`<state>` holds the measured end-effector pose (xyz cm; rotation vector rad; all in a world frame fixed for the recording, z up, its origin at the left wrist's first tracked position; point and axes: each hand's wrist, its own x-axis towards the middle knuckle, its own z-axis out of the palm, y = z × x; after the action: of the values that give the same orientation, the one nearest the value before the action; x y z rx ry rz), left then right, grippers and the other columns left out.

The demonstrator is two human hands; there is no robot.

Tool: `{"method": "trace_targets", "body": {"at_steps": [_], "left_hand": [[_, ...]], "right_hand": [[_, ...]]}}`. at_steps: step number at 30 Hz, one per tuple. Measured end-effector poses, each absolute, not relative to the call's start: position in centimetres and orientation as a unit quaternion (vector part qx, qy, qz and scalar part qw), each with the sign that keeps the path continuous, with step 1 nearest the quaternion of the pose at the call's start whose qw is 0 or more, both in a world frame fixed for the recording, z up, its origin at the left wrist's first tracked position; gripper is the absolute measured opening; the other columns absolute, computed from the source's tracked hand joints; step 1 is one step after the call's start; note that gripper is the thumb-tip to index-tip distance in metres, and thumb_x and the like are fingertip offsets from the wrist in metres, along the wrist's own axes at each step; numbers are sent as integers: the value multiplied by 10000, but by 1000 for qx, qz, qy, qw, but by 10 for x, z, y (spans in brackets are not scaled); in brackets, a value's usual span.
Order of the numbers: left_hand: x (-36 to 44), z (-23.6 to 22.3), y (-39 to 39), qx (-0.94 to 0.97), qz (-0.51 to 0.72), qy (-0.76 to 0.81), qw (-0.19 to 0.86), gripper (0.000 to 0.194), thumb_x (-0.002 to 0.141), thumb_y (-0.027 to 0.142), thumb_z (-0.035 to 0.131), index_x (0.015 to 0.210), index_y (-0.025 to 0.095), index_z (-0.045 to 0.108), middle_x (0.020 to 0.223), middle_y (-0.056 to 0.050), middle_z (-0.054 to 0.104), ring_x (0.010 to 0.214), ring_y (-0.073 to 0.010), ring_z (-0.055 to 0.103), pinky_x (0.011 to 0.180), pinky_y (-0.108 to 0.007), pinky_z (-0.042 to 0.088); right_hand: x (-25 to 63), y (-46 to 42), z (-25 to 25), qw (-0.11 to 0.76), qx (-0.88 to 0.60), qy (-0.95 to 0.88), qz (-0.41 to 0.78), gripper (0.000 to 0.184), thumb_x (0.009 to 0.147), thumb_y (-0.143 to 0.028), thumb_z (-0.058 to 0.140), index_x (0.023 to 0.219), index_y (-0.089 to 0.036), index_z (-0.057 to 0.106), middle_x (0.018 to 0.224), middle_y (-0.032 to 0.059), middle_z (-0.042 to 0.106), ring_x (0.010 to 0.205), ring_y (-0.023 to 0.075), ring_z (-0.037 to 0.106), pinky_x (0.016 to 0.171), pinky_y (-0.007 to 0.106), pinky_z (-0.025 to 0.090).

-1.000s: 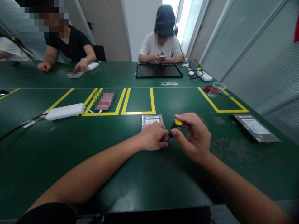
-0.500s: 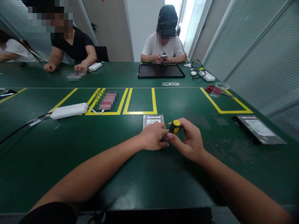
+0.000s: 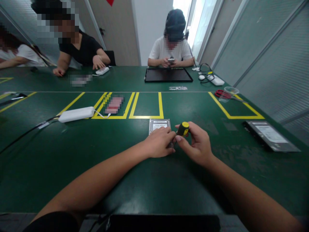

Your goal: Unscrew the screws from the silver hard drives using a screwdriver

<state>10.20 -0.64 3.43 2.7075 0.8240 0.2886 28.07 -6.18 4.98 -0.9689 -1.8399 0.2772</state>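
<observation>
No legible text (drive labels [image 3: 159,125] [image 3: 271,131] too small).

hard drive [image 3: 159,124] partly covered, screwdriver [image 3: 183,128] tip hidden

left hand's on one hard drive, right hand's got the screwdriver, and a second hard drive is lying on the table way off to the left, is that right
Not quite: the second hard drive lies off to the right, as the head view shows. The left hand is on the first hard drive, and the right hand holds the screwdriver.
</observation>
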Motion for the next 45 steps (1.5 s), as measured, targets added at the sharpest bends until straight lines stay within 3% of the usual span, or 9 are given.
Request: {"method": "trace_targets", "body": {"at_steps": [8, 13, 20, 32, 45], "left_hand": [[84, 54, -33, 943, 99, 307, 82, 261, 912, 354, 600, 1088, 164, 574, 1032, -92, 640, 992, -271, 588, 840, -396, 470], [65, 51, -62, 957, 104, 259, 78, 179, 976, 326, 498, 945, 203, 626, 921, -41, 646, 902, -221, 590, 819, -375, 425], [62, 28, -87, 980, 71, 162, 90, 172, 973, 336, 501, 933, 216, 618, 856, -26, 637, 830, -195, 558, 745, -349, 384], [75, 20, -90, 970, 41, 200, 133, 138, 919, 356, 581, 942, 220, 584, 928, -31, 597, 863, -206, 518, 760, -351, 382], [100, 27, -108, 972, 11, 233, 39, 182, 894, 354, 564, 938, 184, 610, 915, -77, 645, 841, -268, 577, 714, -408, 393]], "right_hand": [[289, -56, 47, 492, -402, -764, 115, 143, 854, -277, 625, 964, -186, 624, 815, 35, 603, 719, 158, 540, 638, 317, 441], [292, -54, 44, 493, -381, -771, 128, 145, 857, -278, 626, 965, -181, 631, 823, 39, 611, 742, 164, 565, 661, 323, 468], [293, -53, 42, 487, -364, -781, 144, 179, 852, -268, 637, 1010, -184, 637, 838, 30, 633, 728, 155, 585, 653, 315, 480], [292, -50, 40, 471, -367, -787, 155, 164, 870, -281, 631, 991, -171, 646, 879, 39, 662, 777, 153, 618, 678, 301, 502], [295, -51, 44, 472, -366, -782, 177, 167, 899, -313, 594, 945, -176, 677, 823, 25, 662, 744, 145, 624, 673, 292, 493]]}}
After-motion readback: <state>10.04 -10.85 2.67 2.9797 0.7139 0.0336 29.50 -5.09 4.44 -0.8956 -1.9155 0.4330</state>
